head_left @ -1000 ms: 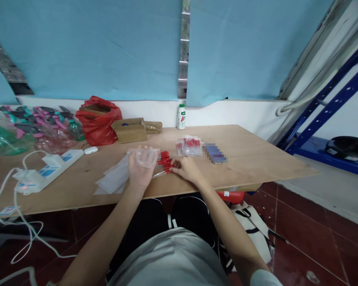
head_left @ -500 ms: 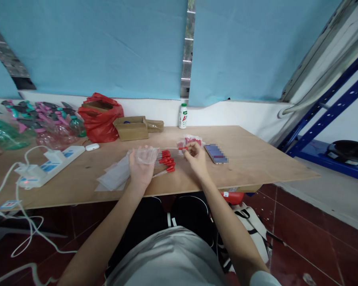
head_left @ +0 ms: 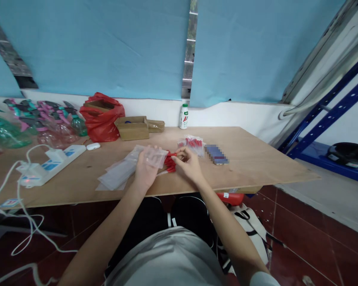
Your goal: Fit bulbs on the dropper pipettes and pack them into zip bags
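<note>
My left hand (head_left: 145, 174) is closed on a small clear plastic bag (head_left: 155, 156), its open end facing right. My right hand (head_left: 189, 163) pinches the red handle of a thin tool (head_left: 172, 154), whose slim shaft points left into the bag. Its exact kind is too small to tell. Beneath and between the hands lies a bunch of similar red-handled tools (head_left: 170, 168) on the table. Flat clear bags (head_left: 117, 174) are stacked beside my left hand. Beyond my right hand is a pile of bags with red-handled tools inside (head_left: 193, 143).
A phone (head_left: 216, 154) lies right of my right hand. A white bottle (head_left: 183, 117) stands by the wall. Further left are a cardboard box (head_left: 133, 130), a red plastic bag (head_left: 103, 121), spray bottles (head_left: 49, 135) and a power strip (head_left: 53, 165) with white cables. The wooden table (head_left: 256, 163) ends close to my lap.
My right hand has moved left and slightly down, carrying the red-handled tool's shaft into the bag. My left hand has shifted slightly right with the bag.
</note>
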Action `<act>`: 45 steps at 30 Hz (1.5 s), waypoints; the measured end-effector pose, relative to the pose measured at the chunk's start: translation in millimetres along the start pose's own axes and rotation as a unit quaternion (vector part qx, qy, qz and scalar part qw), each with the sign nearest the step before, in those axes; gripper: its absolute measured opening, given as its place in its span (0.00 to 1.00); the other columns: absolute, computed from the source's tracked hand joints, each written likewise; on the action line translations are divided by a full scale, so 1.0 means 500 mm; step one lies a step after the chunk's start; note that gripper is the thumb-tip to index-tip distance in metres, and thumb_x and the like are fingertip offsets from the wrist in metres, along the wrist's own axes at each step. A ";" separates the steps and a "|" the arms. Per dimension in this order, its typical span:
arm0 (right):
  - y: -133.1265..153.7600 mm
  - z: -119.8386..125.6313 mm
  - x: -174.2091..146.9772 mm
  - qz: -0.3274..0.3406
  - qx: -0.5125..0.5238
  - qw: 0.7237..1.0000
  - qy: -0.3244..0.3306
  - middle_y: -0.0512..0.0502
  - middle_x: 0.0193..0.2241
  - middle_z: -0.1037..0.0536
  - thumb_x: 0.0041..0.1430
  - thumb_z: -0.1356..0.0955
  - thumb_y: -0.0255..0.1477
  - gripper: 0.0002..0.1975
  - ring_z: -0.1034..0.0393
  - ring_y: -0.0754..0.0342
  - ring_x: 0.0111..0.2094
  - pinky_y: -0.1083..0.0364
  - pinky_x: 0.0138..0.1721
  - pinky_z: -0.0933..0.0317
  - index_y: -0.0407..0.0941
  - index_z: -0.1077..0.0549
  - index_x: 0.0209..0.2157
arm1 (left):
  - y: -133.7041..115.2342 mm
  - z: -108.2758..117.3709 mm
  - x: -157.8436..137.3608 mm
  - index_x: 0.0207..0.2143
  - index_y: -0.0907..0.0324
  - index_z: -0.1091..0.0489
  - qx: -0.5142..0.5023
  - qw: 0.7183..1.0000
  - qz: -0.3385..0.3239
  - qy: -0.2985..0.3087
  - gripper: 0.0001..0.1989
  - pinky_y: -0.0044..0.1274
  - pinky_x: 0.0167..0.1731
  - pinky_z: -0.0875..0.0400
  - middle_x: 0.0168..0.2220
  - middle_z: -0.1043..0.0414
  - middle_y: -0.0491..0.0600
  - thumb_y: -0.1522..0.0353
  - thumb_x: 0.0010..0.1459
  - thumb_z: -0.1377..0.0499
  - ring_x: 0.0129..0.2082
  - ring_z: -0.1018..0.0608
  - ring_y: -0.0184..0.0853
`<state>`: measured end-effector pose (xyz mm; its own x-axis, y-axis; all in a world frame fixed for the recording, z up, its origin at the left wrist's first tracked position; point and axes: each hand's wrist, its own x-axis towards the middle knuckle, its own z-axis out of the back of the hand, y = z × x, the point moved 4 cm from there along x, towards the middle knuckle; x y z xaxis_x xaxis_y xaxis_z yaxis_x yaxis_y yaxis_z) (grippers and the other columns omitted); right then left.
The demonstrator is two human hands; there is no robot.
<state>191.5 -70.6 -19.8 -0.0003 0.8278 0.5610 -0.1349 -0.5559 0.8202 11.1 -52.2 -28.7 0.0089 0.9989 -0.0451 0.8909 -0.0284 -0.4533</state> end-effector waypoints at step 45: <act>0.011 -0.031 -0.019 0.057 -0.161 0.983 0.061 0.51 0.25 0.22 0.70 0.32 0.36 0.13 0.30 0.53 0.26 0.55 0.36 0.36 0.47 0.16 0.42 | 0.022 -0.004 -0.009 0.47 0.64 0.23 0.042 0.993 0.103 0.041 0.11 0.29 0.46 0.17 0.45 0.17 0.58 0.70 0.69 0.43 0.45 0.14 0.41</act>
<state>175.6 -80.4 -22.6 -0.1500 0.7755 0.6133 -0.4342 -0.6090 0.6638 21.8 -56.9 -31.5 0.2276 0.9710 -0.0733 0.8256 -0.2323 -0.5143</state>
